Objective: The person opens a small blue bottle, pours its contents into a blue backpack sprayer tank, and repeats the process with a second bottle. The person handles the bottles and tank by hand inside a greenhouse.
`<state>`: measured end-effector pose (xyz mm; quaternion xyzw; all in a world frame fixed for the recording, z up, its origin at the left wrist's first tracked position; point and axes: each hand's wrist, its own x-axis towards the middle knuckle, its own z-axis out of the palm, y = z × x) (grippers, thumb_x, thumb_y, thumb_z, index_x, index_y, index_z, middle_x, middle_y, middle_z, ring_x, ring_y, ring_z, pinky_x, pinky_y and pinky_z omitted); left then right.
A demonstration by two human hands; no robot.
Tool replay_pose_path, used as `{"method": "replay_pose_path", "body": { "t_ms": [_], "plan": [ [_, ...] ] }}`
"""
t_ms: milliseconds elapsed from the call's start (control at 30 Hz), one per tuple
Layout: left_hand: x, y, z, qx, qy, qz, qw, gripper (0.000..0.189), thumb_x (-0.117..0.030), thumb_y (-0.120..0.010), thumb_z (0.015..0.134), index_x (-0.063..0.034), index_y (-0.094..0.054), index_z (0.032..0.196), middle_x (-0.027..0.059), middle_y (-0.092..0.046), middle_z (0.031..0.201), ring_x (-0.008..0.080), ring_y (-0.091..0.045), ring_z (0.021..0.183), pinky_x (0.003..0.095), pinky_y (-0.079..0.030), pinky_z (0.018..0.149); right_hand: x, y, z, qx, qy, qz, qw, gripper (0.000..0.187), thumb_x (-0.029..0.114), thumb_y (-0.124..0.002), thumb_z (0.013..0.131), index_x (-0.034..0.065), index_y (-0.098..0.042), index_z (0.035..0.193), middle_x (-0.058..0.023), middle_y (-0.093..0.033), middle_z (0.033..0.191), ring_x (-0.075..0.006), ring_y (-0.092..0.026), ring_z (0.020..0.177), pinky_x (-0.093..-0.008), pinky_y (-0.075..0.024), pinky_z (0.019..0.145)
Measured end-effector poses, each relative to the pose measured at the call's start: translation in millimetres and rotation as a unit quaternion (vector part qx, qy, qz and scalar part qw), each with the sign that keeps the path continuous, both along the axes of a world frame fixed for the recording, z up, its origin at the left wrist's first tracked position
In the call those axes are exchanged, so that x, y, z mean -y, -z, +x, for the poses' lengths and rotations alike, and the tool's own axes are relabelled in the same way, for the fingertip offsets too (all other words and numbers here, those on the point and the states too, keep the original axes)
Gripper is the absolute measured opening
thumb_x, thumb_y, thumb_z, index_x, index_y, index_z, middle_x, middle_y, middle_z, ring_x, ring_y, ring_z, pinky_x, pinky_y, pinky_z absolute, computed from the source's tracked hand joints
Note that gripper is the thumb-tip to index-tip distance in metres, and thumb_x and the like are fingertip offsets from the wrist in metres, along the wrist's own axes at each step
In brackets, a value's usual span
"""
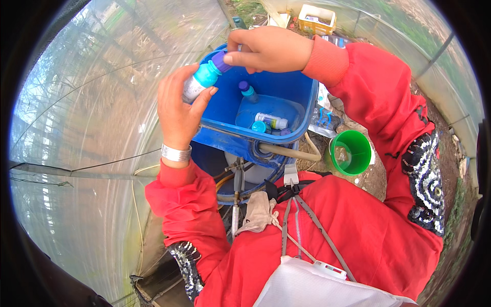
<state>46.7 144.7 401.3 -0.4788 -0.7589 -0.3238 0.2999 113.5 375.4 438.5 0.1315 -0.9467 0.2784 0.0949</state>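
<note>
My left hand (174, 101) holds a small turquoise plastic bottle (205, 75) with a pale label, tilted above a blue plastic tub (310, 111). My right hand (268, 50) grips the purple ribbed cap (220, 62) at the bottle's neck; whether the cap is loose cannot be seen. Inside the tub, a turquoise bottle (250, 94) with a purple top leans near the back wall. A white labelled bottle (271, 121) lies on its side near the front, beside a turquoise round lid or bottle end (260, 126).
A green bucket (360, 153) with some liquid stands right of the tub. A beige hose (293, 152) curves from the tub's front, near a metal lever (239, 178). Clear plastic sheeting (96, 103) rises at left. A foam box (316, 21) and plastic packets (325, 121) lie around.
</note>
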Motion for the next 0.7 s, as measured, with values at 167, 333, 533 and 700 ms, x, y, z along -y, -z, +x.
{"method": "replay_pose_path", "body": {
  "t_ms": [167, 333, 533, 700],
  "plan": [
    [-6, 14, -6, 0.050, 0.017, 0.005, 0.999, 0.050, -0.019, -0.081, 0.067, -0.0087, -0.061, 0.112, 0.0089, -0.064, 0.108, 0.0305, -0.056, 0.100, 0.0396, -0.044, 0.087, 2, 9, 2, -0.156, -0.025, 0.032, 0.987, 0.055, 0.057, -0.050, 0.090, 0.0044, -0.061, 0.103, -0.0124, -0.066, 0.071, -0.0268, -0.066, 0.070, -0.0369, -0.0511, 0.065],
    [-10, 24, -11, 0.059, 0.039, 0.002, 0.997, 0.051, -0.020, -0.081, 0.067, -0.0091, -0.061, 0.112, 0.0083, -0.064, 0.110, 0.0303, -0.056, 0.101, 0.0393, -0.043, 0.088, -3, 17, -1, 0.027, 0.041, 0.020, 0.999, 0.052, 0.055, -0.052, 0.091, 0.0039, -0.059, 0.101, -0.0099, -0.063, 0.069, -0.0240, -0.064, 0.065, -0.0351, -0.0504, 0.061],
    [-18, 23, -10, 0.022, 0.058, 0.000, 0.998, 0.049, -0.017, -0.081, 0.068, -0.0077, -0.061, 0.112, 0.0093, -0.064, 0.109, 0.0286, -0.057, 0.101, 0.0377, -0.044, 0.088, -8, 14, -6, 0.220, 0.047, -0.111, 0.968, 0.050, 0.049, -0.055, 0.092, 0.0046, -0.054, 0.113, -0.0068, -0.064, 0.074, -0.0149, -0.062, 0.059, -0.0277, -0.0480, 0.053],
    [-19, 26, -11, 0.071, 0.065, 0.035, 0.995, 0.049, -0.022, -0.081, 0.067, -0.0108, -0.061, 0.110, 0.0078, -0.064, 0.110, 0.0306, -0.057, 0.102, 0.0395, -0.043, 0.089, -5, 27, -2, -0.026, -0.090, -0.123, 0.988, 0.052, 0.044, -0.056, 0.093, -0.0005, -0.050, 0.117, -0.0068, -0.063, 0.069, -0.0149, -0.062, 0.056, -0.0272, -0.0483, 0.048]
  ]
}}
